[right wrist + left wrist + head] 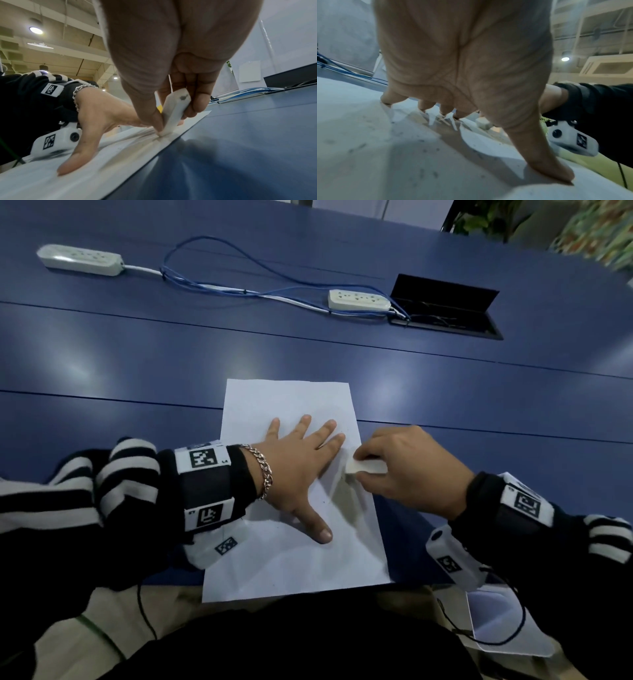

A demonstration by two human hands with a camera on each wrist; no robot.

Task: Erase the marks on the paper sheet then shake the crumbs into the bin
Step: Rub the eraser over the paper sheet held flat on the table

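Note:
A white paper sheet (287,402) lies on the blue table, its near edge over the table's front. My left hand (301,467) lies flat on the sheet's middle with fingers spread, pressing it down. My right hand (404,470) pinches a white eraser (364,467) between thumb and fingers. One corner of the eraser (173,115) touches the paper (85,175) near its right edge, beside my left fingertips. Dark crumbs speckle the sheet (368,148) around the left hand (462,60). The eraser (482,123) shows small behind the palm. No bin shows clearly.
Two white power strips (78,259) (358,299) joined by blue cables (219,268) lie at the back of the blue table (137,344). An open black cable hatch (445,309) sits at the back right. A white-lined container (496,618) stands below the right wrist.

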